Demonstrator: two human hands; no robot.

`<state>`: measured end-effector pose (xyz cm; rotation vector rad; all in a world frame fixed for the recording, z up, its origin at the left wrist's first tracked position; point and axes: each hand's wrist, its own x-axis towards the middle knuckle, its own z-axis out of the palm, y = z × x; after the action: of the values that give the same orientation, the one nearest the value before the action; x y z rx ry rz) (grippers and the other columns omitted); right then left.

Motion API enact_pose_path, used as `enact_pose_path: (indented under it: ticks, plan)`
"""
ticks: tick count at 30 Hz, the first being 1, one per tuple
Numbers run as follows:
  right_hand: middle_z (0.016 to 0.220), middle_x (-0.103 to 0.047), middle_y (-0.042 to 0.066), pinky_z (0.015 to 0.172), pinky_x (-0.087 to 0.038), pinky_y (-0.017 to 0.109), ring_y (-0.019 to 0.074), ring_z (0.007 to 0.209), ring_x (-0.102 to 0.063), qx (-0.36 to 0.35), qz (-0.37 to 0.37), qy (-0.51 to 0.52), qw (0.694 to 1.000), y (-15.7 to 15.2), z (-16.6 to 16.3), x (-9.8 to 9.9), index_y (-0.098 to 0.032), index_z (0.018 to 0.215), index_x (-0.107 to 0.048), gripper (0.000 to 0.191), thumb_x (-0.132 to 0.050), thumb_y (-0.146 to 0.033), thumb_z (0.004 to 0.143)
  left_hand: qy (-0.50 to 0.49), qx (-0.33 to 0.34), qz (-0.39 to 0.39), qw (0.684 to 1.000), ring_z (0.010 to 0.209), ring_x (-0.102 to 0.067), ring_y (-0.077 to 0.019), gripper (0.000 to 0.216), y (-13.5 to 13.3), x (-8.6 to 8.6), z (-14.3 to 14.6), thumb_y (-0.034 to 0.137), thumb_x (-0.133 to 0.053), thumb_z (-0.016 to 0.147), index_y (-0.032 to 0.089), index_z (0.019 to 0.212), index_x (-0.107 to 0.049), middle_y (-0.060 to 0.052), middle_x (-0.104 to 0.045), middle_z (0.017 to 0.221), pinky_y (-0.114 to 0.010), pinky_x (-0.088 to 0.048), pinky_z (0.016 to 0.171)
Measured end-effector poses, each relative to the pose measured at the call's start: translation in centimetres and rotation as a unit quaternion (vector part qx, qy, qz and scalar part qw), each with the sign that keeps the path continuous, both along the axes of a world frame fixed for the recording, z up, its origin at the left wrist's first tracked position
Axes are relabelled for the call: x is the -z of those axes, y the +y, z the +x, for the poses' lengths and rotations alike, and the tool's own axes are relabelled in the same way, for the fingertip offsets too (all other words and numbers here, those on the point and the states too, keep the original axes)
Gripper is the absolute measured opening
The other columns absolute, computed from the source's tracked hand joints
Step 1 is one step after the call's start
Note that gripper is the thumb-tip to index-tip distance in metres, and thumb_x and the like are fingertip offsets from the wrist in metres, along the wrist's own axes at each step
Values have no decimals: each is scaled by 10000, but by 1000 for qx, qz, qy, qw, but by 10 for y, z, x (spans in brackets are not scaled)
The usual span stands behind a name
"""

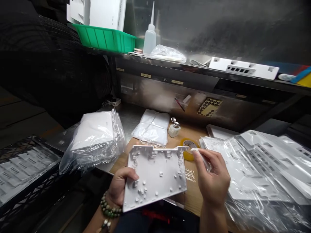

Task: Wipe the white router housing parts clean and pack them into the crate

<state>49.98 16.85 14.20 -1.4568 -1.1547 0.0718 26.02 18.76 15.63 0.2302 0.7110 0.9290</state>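
Note:
My left hand (121, 184) grips a white plastic housing panel (157, 174) by its left edge, thumb on the inner face. Small posts and clips stand up from that face, and the top edge has a stepped notch. Just off the panel's upper right corner, my right hand (213, 178) is closed, pinching a crumpled white cloth (195, 150) between thumb and fingers. Part of the cloth is hidden in the palm. Behind that hand lies a roll of yellowish tape (187, 142). A small pump bottle (174, 127) with a metal top stands farther back.
Bagged white panels are piled at left (93, 132) and right (255, 168). Flat clear plastic bags (153, 126) lie at the back. A metal shelf (194, 68) above carries a green bin (104, 38) and a nozzle bottle (149, 38). A black rack (48, 168) holds parts at left.

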Motion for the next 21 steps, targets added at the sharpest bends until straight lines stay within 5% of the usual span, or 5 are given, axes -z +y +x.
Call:
enact_pose_path:
  ticks: [4, 8, 21]
  plan:
    - [993, -665, 33, 787, -551, 317, 178, 939, -656, -72, 36, 40, 996, -1, -38, -26, -225, 1004, -734, 106, -725, -197, 902, 53, -87, 40, 994, 1197, -665, -255, 769, -4, -4, 40, -67, -661, 531, 344, 1177, -732, 53, -729, 1286, -326, -558, 961]
    - [990, -651, 27, 778, -552, 296, 165, 929, -650, -124, 55, 41, 990, 2, -62, -43, -235, 1020, -716, 141, -692, -147, 912, 80, -56, 111, 989, 1230, -631, -258, 667, -6, -3, 64, -58, -662, 549, 325, 1085, -762, 41, -698, 1334, -281, -542, 887]
    - [974, -663, 33, 788, -535, 289, 159, 902, -648, -58, 58, -27, 996, 10, -46, -28, -210, 1016, -720, 102, -688, -182, 923, 67, -53, 98, 992, 1229, -615, -248, 708, -5, 2, 72, -66, -661, 515, 339, 1087, -765, 58, -676, 1368, -277, -523, 903]
